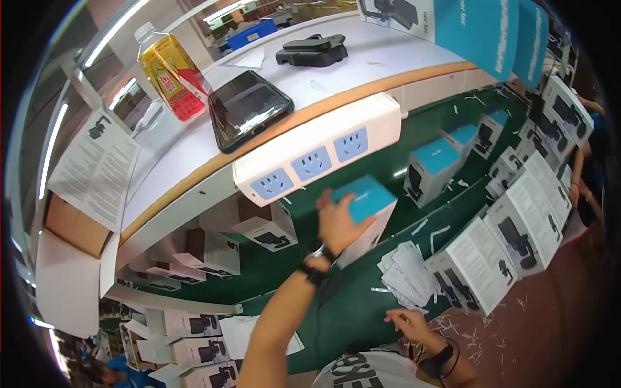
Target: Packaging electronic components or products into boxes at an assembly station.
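My left hand (339, 223) is wrapped over the near left side of a carton (372, 196) with a blue top and white sides, which stands on the green work surface below the power strip. Its fingers reach across the top edge; the fingertips are partly hidden. At the lower right, my right hand (409, 323) is held near my body with fingers loosely apart and nothing visible in them. The nearest thing to it is a loose pile of folded white leaflets (406, 275). More blue-topped cartons (435, 158) stand to the right of the held one.
Several opened cartons (265, 226) stand at left under the shelf. Printed cartons line the right edge (475, 265) and lower left (194, 349). A power strip (317, 155) fronts the shelf, which bears a phone (249, 107), a bottle (171, 74) and a black device (312, 50).
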{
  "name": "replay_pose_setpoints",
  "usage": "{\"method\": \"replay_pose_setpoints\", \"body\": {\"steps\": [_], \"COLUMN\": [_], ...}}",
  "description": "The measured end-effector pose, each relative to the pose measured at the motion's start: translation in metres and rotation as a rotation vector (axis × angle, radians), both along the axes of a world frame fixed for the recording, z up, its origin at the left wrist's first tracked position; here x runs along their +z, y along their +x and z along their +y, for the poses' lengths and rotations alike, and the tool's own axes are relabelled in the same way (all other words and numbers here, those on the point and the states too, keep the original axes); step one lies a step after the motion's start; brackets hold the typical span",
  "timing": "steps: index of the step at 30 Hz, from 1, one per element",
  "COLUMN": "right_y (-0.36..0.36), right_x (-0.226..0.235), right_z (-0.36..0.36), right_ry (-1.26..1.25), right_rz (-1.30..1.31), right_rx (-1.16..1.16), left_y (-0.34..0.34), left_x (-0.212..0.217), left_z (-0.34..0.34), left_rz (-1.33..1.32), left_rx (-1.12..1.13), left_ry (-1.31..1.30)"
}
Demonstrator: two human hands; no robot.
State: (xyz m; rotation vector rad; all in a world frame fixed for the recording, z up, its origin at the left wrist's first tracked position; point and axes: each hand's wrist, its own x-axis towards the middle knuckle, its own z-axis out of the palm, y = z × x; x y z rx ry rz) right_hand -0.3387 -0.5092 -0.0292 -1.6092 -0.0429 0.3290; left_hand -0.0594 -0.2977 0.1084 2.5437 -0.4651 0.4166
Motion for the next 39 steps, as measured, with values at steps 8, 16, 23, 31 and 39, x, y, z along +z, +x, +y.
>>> {"method": "replay_pose_setpoints", "body": {"steps": [8,16,23,31,39], "right_y": [-0.030,-0.019,0.053,0.035,0.034], "right_x": [-0.036,-0.053,0.009,0.060,0.014], "right_z": [0.024,0.017,0.062,0.114,0.127], "right_ry": [0.301,0.322,-0.091,-0.121,-0.025], "right_rz": [0.291,0.432,-0.149,-0.426,-0.288], "right_rx": [-0.185,-0.186,-0.039,0.005,-0.269], "left_y": [0.117,0.075,-0.082,-0.290,-0.356], "left_x": [-0.050,-0.023,0.017,-0.001,-0.145], "left_z": [-0.033,0.168,0.167,0.156,0.316], "left_rz": [0.217,-0.199,0.366,-0.109,0.200], "left_rx": [-0.186,0.377,0.160,-0.079,1.057], "left_ry": [-0.190,0.461,0.728,0.036,0.135]}}
